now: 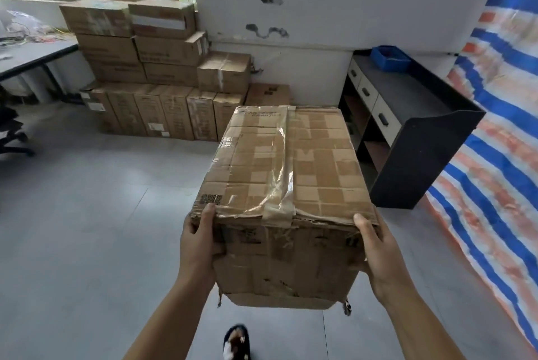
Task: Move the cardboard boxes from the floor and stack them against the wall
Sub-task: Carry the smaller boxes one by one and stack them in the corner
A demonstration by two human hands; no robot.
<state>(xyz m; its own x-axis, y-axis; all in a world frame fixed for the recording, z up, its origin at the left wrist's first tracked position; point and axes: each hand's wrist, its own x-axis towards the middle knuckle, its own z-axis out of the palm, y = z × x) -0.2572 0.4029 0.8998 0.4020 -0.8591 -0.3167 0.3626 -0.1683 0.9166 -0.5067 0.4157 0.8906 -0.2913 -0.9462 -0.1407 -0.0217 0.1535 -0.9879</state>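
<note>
Holding the box [286, 173] in each hand's grip — stacked boxes [151, 68] ahead, desk [407, 115] right.

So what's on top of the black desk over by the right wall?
A blue bin sits at the far end of the black desk; its contents cannot be made out.

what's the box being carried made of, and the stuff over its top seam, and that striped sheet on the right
Carried box: brown corrugated cardboard, matte, with torn, crushed edges at the near end.
Strip over the seam: clear plastic packing tape, glossy and wrinkled, catching the light.
Striped sheet: probably woven plastic tarpaulin in blue, white and orange-red bands; the weave is too blurred to confirm.
</note>
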